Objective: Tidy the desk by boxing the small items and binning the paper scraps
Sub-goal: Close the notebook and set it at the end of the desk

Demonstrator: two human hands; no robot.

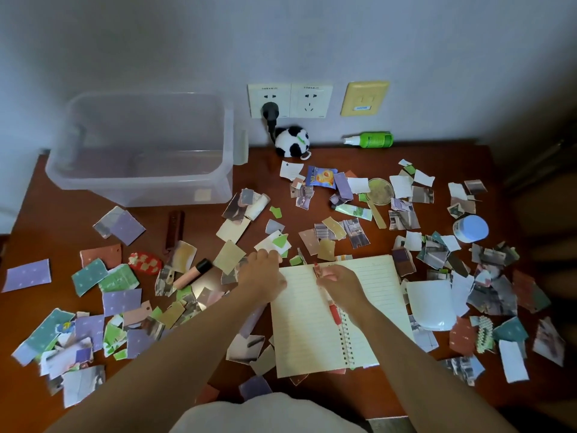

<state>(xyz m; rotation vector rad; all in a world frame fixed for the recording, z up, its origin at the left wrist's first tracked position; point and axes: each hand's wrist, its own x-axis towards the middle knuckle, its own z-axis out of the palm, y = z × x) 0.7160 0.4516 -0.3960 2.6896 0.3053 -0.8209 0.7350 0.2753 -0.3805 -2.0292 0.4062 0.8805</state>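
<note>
as it lies along the spiral spine of the open notebook (299, 323) at lower centre, the red pen (334, 312) looks slim, with a thick red grip. my right hand (338, 281) curls its fingertips round the pen's upper end, pinching it. it should be light, stiff, smooth and apt to roll; mid-barrel is the surer hold. my left hand (262, 271) rests bent on paper scraps (229, 256) beside the page; whether it grips one i cannot tell.

scattered paper scraps (29, 275), clear box (168, 192)
</note>
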